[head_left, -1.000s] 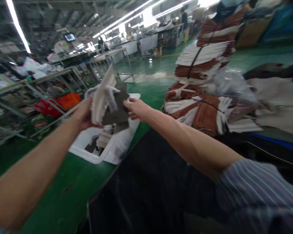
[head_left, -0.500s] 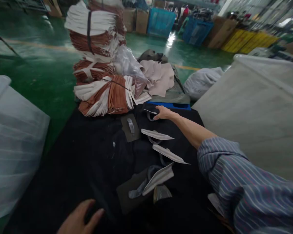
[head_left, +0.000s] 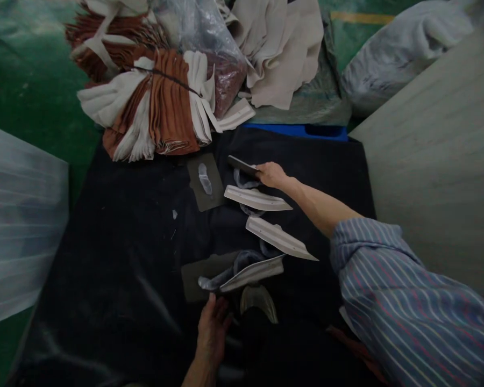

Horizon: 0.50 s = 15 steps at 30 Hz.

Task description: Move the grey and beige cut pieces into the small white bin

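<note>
My right hand (head_left: 271,174) pinches the right end of a trowel-like plate (head_left: 242,165), held tilted with a curved grey handle beneath it. Nearer me, a pale plate (head_left: 258,199) and another pale plate (head_left: 280,237) stand on edge, each with a similar handle. A dark flat plate (head_left: 205,183) with a whitish handle lies to the left. My left hand (head_left: 212,328) is palm up at the front, fingers loosely apart. Its thumb is by the lower edge of a dark plate (head_left: 191,279), contact unclear. A pale plate (head_left: 256,274) leans over that one's handle.
Black sheeting (head_left: 116,236) covers the surface. Tied brown and white glove bundles (head_left: 165,107) are piled at the back left, beside pale leather pieces (head_left: 282,59). A translucent bin (head_left: 20,226) stands left, a pale bin wall (head_left: 431,177) right. A shoe (head_left: 260,302) shows at the front.
My view has tilted down. My right hand now has the far plate tilted up by its end. My left hand has moved right, up to the near dark plate, and turned palm up.
</note>
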### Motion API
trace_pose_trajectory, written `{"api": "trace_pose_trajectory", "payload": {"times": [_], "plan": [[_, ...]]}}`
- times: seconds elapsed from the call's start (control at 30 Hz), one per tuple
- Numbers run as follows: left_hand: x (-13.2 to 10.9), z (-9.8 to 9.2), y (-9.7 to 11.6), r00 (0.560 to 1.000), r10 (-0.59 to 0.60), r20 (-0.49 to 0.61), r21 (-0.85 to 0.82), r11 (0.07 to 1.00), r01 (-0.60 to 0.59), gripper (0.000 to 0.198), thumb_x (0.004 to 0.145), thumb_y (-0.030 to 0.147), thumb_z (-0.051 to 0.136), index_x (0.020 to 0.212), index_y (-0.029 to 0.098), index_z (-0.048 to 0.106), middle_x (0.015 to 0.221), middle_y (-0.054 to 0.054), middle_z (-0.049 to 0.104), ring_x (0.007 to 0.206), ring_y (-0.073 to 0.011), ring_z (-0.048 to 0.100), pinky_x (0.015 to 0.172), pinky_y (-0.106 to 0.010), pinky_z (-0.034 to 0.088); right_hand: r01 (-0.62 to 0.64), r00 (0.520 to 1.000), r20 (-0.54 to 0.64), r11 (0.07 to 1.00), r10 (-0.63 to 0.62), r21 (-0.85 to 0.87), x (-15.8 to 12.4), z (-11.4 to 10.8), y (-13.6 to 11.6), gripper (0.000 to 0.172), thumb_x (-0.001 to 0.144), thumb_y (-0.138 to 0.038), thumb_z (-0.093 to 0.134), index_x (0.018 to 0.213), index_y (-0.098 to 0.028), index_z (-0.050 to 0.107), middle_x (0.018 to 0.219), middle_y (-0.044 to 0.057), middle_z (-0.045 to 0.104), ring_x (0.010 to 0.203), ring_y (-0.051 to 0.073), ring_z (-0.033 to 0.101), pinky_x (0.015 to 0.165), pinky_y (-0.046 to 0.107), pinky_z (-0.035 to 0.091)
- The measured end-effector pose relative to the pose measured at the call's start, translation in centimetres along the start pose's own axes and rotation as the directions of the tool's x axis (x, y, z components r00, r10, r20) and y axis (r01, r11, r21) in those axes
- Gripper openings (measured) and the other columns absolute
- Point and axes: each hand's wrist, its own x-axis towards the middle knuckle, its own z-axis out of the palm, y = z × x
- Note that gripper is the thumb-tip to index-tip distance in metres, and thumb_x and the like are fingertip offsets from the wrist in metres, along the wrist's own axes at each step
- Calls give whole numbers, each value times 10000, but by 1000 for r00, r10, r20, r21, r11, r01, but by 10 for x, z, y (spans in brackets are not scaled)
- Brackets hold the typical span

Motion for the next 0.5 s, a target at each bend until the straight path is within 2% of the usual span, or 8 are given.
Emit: {"api": "trace_pose_trajectory", "payload": {"times": [0.07, 0.13, 0.2, 0.27, 0.33, 0.4, 0.5], "plan": [[4, 23, -2, 988, 103, 116, -58, 994, -97, 409, 828, 429, 731, 1169, 302, 547, 1360, -101, 595, 1397, -293, 493, 959, -449, 568, 43, 995, 86, 997, -48, 63, -30, 14, 0, 243, 947, -263, 521, 1029, -162, 726, 1083, 126, 738, 1052, 268, 661, 925, 321, 436], [8, 50, -1, 960, 177, 215, -44, 984, -171, 655, 749, 443, 818, 1301, 371, 472, 1415, -82, 560, 1388, -295, 493, 934, -467, 582, 45, 988, 138, 990, -63, 135, -64, 30, 1, 218, 940, -268, 539, 979, -171, 730, 994, 108, 748, 966, 247, 679, 877, 299, 455], [12, 80, -2, 938, 218, 271, -3, 974, -225, 883, 674, 465, 874, 1407, 392, 386, 1456, -102, 511, 1342, -308, 528, 894, -463, 598, 7, 990, 137, 978, -36, 211, -96, 46, 3, 248, 943, -274, 538, 1083, -171, 714, 1026, 117, 743, 973, 247, 677, 896, 308, 465], [13, 110, -7, 921, 239, 308, 25, 966, -258, 999, 646, 464, 890, 1467, 389, 327, 1482, -124, 469, 1284, -309, 572, 850, -431, 610, -53, 995, 96, 956, 26, 289, -125, 61, 1, 347, 937, -316, 558, 1232, -167, 662, 1163, 140, 711, 1074, 260, 650, 974, 340, 457], [10, 136, -18, 895, 238, 378, 14, 965, -263, 991, 658, 451, 882, 1477, 383, 330, 1472, -127, 489, 1227, -295, 614, 836, -406, 611, -119, 993, 61, 919, 104, 375, -153, 76, -8, 431, 911, -380, 589, 1277, -159, 636, 1218, 147, 686, 1121, 271, 630, 1013, 376, 459], [5, 152, -30, 862, 231, 451, -55, 971, -231, 907, 661, 440, 878, 1432, 341, 410, 1395, -115, 578, 1173, -269, 652, 882, -385, 598, -169, 985, 63, 864, 158, 474, -178, 91, -23, 425, 895, -438, 573, 1193, -152, 673, 1090, 115, 719, 1024, 257, 658, 950, 377, 510], [-3, 153, -36, 843, 228, 488, -187, 970, -155, 814, 631, 439, 896, 1334, 282, 517, 1261, -88, 681, 1155, -242, 677, 1001, -350, 550, -172, 985, 84, 761, 154, 626, -206, 111, -59, 449, 900, -524, 478, 1004, -154, 710, 864, 68, 723, 826, 227, 665, 784, 342, 560]]}}
